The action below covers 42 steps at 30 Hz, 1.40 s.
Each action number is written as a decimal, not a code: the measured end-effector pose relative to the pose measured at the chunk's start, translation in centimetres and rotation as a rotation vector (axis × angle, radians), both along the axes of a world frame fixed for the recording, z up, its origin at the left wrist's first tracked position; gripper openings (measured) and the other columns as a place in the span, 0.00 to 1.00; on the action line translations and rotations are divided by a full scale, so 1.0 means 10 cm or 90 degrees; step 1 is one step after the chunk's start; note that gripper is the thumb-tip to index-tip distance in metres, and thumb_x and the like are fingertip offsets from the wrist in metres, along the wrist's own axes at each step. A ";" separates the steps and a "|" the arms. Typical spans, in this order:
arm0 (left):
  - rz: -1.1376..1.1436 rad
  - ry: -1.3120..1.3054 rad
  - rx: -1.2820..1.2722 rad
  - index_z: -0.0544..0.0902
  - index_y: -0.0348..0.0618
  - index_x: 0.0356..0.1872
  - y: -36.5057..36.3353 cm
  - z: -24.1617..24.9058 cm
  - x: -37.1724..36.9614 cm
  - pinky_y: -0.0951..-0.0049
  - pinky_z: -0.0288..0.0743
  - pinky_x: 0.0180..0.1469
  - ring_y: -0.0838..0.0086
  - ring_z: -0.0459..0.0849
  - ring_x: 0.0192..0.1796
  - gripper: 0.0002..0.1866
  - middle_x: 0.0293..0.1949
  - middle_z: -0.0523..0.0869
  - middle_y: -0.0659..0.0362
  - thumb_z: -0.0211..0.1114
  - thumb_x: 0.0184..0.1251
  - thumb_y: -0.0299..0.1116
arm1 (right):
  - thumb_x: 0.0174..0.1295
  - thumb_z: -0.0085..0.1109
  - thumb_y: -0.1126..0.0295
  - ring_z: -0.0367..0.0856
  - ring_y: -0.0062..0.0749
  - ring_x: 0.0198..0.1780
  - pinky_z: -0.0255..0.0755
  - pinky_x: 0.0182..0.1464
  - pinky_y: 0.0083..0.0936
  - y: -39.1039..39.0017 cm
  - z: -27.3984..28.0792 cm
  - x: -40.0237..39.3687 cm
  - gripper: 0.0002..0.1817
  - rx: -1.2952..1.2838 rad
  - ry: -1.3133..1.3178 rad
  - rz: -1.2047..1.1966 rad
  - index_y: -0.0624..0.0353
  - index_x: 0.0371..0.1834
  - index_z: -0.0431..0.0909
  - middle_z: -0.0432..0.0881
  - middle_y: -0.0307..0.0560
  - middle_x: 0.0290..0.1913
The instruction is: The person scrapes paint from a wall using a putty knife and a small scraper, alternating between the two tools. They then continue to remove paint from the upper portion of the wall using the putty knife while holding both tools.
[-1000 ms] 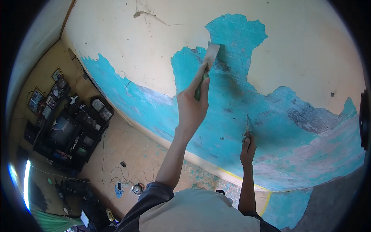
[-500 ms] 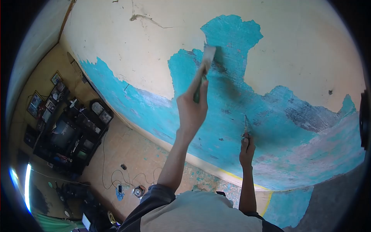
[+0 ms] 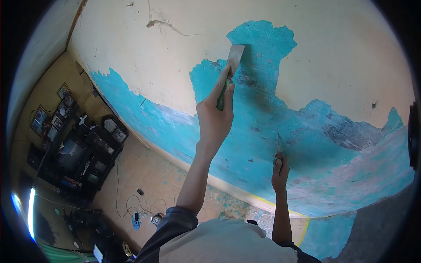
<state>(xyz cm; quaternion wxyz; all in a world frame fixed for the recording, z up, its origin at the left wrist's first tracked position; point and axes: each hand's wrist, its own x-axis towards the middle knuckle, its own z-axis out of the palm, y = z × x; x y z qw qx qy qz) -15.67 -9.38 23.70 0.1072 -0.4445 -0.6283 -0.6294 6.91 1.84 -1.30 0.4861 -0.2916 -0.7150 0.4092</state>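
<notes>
My left hand [image 3: 215, 120] is closed round the green handle of a scraper [image 3: 236, 58]. Its broad metal blade points up at the ragged edge where cream paint [image 3: 175, 65] meets exposed turquoise wall [image 3: 258, 39]. Lower and to the right, my right hand [image 3: 280, 172] grips a second tool with a narrow-looking blade [image 3: 278, 142], held upright in front of the turquoise area. That blade's kind does not show clearly from this angle. Dark scuffed patches [image 3: 351, 131] mark the turquoise to the right.
At the left stands a black cabinet [image 3: 98, 142] with a television [image 3: 70, 151] and framed pictures. Cords [image 3: 127, 204] and a small round device [image 3: 156, 218] lie on the floor [image 3: 144, 171]. Paint flakes [image 3: 223, 201] are scattered along the wall's base.
The left hand has shifted slightly down and left, and its scraper blade now shows more of its flat face. The right hand has hardly moved.
</notes>
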 end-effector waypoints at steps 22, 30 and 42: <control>0.021 -0.012 0.035 0.80 0.47 0.71 -0.03 0.23 0.02 0.79 0.57 0.24 0.88 0.61 0.25 0.20 0.43 0.92 0.60 0.59 0.84 0.34 | 0.84 0.44 0.58 0.59 0.13 0.26 0.54 0.28 0.20 -0.03 -0.02 -0.02 0.17 0.002 0.015 -0.009 0.62 0.53 0.76 0.66 0.31 0.27; 0.019 0.002 0.056 0.80 0.43 0.71 0.02 0.09 0.01 0.80 0.68 0.31 0.88 0.68 0.30 0.20 0.48 0.92 0.56 0.58 0.85 0.34 | 0.84 0.44 0.58 0.58 0.13 0.26 0.53 0.27 0.20 -0.03 -0.03 -0.03 0.17 0.010 0.019 -0.014 0.61 0.51 0.75 0.66 0.31 0.27; 0.001 -0.004 0.020 0.80 0.47 0.72 -0.07 0.06 0.02 0.81 0.58 0.27 0.90 0.63 0.27 0.20 0.43 0.93 0.60 0.60 0.84 0.34 | 0.84 0.44 0.57 0.60 0.15 0.25 0.55 0.28 0.22 0.02 -0.06 -0.02 0.18 0.002 0.026 -0.018 0.63 0.53 0.76 0.67 0.33 0.26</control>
